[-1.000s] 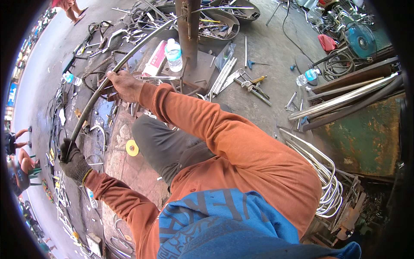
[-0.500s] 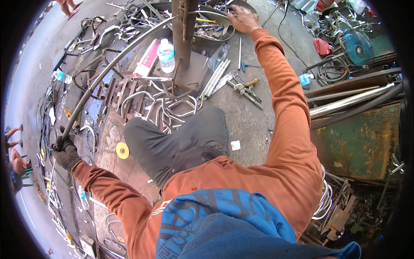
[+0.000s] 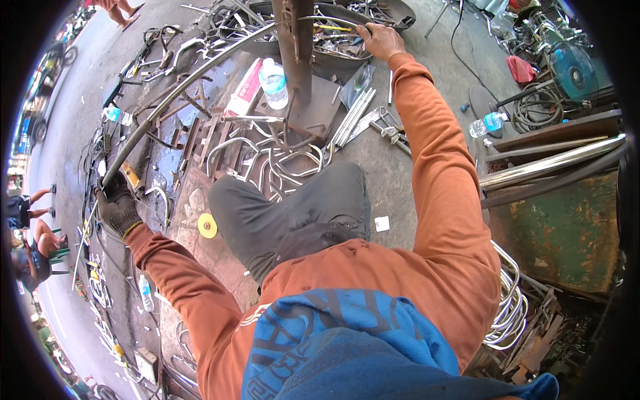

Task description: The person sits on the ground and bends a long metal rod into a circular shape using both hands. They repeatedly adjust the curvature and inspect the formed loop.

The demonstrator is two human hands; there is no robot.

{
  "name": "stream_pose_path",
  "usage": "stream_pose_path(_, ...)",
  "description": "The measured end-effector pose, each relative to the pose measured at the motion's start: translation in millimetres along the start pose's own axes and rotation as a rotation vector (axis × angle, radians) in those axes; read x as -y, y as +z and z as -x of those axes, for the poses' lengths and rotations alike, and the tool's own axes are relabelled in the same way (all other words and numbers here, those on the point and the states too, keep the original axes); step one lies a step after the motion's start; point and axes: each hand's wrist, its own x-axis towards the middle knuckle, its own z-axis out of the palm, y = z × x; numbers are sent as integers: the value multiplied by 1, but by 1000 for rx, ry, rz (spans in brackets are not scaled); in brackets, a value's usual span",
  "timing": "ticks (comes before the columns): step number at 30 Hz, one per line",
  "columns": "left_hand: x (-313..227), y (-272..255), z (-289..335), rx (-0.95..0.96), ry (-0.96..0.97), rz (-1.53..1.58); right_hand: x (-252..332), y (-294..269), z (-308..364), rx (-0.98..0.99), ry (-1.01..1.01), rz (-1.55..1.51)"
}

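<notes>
My left hand [image 3: 119,208], in a dark knit glove, is closed around the lower end of a long curved metal tube [image 3: 175,93]. From there the tube bows up and away to an upright rusty steel post [image 3: 293,60], which hides a short stretch of it. Beyond the post the tube curves on to the right, where my bare right hand [image 3: 384,43] has its fingers curled on its far end. At the foot of the post stands a water bottle [image 3: 273,85] beside a red and white box [image 3: 245,90]. Several bent shiny tubes [image 3: 273,160] lie in front of my legs.
A large round pan [image 3: 397,15] heaped with metal pieces lies behind the post. At right are a fan [image 3: 573,70], another bottle [image 3: 487,125], long metal bars [image 3: 553,163] and a rusty green panel [image 3: 553,233]. A yellow disc [image 3: 207,225] lies by my knee. Seated people are at far left.
My right hand's fingers have gone from spread to curled on the tube end. My left hand and the tube's lower end have risen slightly, and the whole view has shifted.
</notes>
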Motion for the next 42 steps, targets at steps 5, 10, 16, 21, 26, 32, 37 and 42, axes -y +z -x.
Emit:
stream_pose_path(5,-3,-2,-23,61,280,-546,-3,-7,-2,52,26,9)
stream_pose_path(10,-2,5,-19,-135,6,341,-6,-15,-8,123,42,64)
stream_pose_path(16,28,15,-17,-29,-63,38,-10,-21,-8,144,47,68)
stream_pose_path(21,34,8,-26,141,347,-619,-8,-23,-10,111,20,70)
stream_pose_path(26,12,-6,-33,-152,663,-1435,-9,-23,-9,181,70,52)
stream_pose_path(32,-12,-18,-46,-39,222,-216,-5,-25,-8,183,98,67)
stream_pose_path(37,-23,-24,17,-153,92,123,0,-32,-18,195,108,69)
stream_pose_path(42,-27,-15,96,-154,67,221,-3,-39,-24,167,13,141)
